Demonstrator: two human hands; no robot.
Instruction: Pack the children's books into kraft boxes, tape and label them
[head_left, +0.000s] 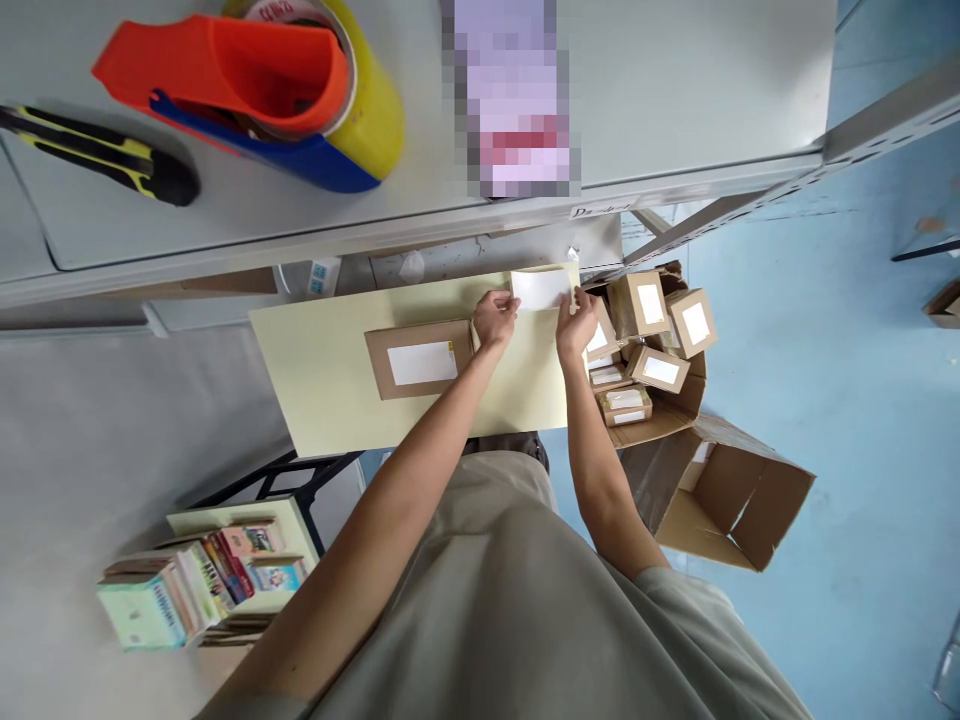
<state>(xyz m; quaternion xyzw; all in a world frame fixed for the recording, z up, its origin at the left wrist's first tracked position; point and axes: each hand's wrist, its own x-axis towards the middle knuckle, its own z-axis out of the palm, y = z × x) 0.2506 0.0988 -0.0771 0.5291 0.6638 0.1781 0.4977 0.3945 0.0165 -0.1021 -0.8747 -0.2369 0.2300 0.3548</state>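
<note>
A white paper label (541, 289) stretches between my two hands over the far right part of a pale yellow tabletop (322, 390). My left hand (496, 318) pinches its left end, with the fingers closed. At the right end, my right hand (577, 322) grips the edge between thumb and fingers. Left of my left hand lies a flat brown cardboard box (381, 368), which bears a white label (422, 363) on top. I cannot tell whether the paper in my hands is one sheet or several layers.
An open carton (679, 405) at the right holds several small labelled boxes (651, 302); another open carton (739, 500) stands below it. On the grey shelf above are a tape dispenser (360, 110) and a utility knife (97, 150). Books (217, 570) stand at lower left.
</note>
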